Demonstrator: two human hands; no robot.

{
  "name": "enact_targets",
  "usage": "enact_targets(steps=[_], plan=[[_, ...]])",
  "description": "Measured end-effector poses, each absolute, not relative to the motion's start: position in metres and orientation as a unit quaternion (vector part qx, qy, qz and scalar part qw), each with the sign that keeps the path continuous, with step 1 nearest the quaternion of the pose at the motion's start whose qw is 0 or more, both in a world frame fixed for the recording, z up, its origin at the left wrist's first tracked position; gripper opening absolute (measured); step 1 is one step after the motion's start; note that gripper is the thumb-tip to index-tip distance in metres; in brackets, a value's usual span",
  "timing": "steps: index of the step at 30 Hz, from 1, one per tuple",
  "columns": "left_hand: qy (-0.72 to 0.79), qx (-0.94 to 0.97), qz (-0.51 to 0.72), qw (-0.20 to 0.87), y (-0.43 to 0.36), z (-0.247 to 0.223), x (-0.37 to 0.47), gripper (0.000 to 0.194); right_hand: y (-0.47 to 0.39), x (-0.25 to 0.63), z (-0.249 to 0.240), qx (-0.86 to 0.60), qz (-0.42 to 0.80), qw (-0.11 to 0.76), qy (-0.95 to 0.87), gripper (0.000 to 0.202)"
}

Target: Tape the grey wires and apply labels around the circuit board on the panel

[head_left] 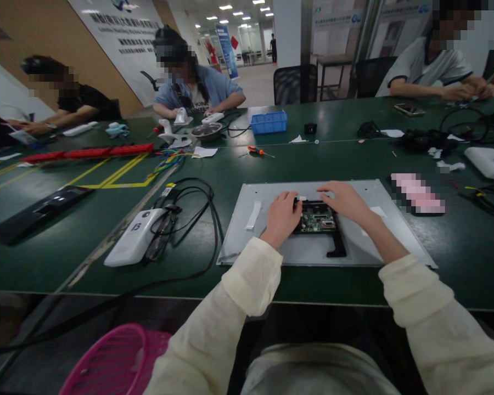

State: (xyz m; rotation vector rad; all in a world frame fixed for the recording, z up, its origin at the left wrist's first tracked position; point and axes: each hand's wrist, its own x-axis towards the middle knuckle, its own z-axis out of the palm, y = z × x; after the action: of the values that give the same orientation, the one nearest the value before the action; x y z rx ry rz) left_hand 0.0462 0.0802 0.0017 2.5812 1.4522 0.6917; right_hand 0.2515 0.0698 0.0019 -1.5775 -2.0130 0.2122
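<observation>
A black frame (338,241) with a green circuit board (316,218) inside it lies on a light grey metal panel (239,230). My left hand (283,215) is at the frame's upper left corner, its fingers bent over the edge and closed on it. Over the frame's upper right side is my right hand (343,202), with thumb and fingers apart and nothing visible between them. Between the hands, a small white piece (301,198) shows at the top edge. White strips lie on the panel on either side of the frame.
Left of the panel sit a white device (135,237) with black cables and a long black bar (39,211). Beyond are an orange screwdriver (256,150) and a blue bin (268,122). A pink phone-like object (417,193) lies right. Several people sit across the table.
</observation>
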Motion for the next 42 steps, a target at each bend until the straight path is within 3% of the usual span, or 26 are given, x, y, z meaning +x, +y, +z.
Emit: enact_targets(steps=[6, 14, 35, 42], plan=[[0.372, 0.887, 0.263, 0.078, 0.069, 0.014, 0.05, 0.028, 0.044, 0.316, 0.011, -0.71, 0.111, 0.238, -0.654, 0.025], [0.211, 0.96, 0.162, 0.086, 0.056, 0.021, 0.053, 0.032, 0.029, 0.35, 0.0, -0.728, 0.207, 0.146, -0.637, 0.028], [0.182, 0.973, 0.117, 0.083, 0.059, 0.017, 0.055, 0.033, 0.028, 0.335, 0.004, -0.697, 0.253, 0.141, -0.656, 0.017], [0.168, 0.974, 0.132, 0.079, 0.061, 0.013, 0.056, 0.033, 0.031, 0.325, 0.001, -0.643, 0.336, 0.206, -0.656, 0.017]])
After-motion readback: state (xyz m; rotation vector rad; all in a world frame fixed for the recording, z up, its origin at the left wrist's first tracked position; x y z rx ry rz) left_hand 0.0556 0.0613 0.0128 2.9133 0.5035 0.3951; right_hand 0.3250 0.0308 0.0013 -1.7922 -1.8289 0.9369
